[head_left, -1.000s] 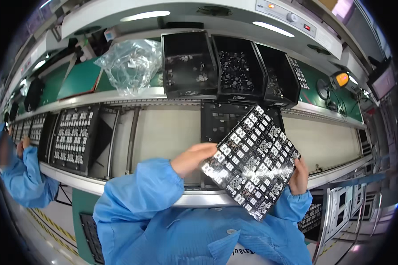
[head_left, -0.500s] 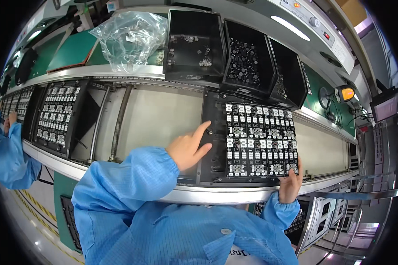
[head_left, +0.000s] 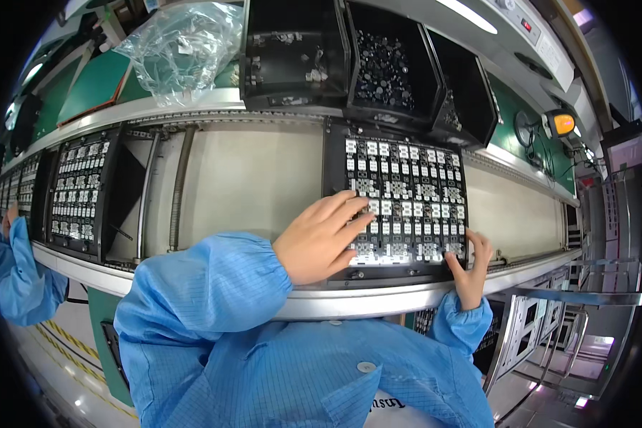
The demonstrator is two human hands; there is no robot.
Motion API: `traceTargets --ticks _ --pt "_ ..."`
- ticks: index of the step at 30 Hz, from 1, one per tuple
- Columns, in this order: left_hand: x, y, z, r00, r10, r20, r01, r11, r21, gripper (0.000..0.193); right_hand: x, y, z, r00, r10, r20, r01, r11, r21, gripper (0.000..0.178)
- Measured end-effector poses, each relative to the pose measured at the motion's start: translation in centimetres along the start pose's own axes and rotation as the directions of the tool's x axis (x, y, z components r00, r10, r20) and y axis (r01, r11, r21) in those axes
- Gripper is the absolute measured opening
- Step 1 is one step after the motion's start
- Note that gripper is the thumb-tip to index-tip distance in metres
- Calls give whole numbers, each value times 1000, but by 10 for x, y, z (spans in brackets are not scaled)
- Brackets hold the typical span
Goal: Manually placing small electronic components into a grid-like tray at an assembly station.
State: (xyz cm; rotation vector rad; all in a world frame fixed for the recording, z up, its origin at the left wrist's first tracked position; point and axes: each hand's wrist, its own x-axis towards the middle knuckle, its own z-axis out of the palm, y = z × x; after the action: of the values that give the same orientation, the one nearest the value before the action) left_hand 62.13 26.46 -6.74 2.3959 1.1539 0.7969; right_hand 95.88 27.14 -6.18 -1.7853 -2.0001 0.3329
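- Your left hand (head_left: pixel 321 239) lies flat, fingers spread, on the black tray of white parts (head_left: pixel 406 192), which sits on the conveyor belt (head_left: pixel 250 178).
- Your right hand (head_left: pixel 469 267) hooks the tray's near right corner; its grip seems loose.
- You're seating the tray; next, square it gently.

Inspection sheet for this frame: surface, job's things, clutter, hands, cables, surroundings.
Surface: pale conveyor belt between metal rails.
Job's things: black tray of small white parts lying flat on the belt.
Clutter: crumpled clear plastic bag on the shelf above.
Hands: left hand flat on the tray's left part; right hand at its lower right corner.
Cables: nothing seen.
Surroundings: black parts bins above; second tray on the left; another person's blue sleeve far left.
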Motion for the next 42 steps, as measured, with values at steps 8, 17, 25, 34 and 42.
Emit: traceTargets --ticks 8,17,25,34,42 --pt "-1 -11 4 975 24 223 -45 995 87 61 26 -19 -4 906 -344 247 308 935 175 71" --pt "1 -12 0 975 77 207 -108 983 145 63 53 -42 4 769 -473 431 512 859 29 45" --pt "9 -27 2 965 241 107 -264 888 378 31 58 -54 1 749 -519 413 548 835 56 43" --pt "50 -33 -10 975 222 25 -222 949 225 15 51 -45 19 846 -495 196 467 867 176 53" --pt "67 -86 -41 968 41 -247 18 972 233 15 49 1 -18 823 -370 431 294 926 236 48"
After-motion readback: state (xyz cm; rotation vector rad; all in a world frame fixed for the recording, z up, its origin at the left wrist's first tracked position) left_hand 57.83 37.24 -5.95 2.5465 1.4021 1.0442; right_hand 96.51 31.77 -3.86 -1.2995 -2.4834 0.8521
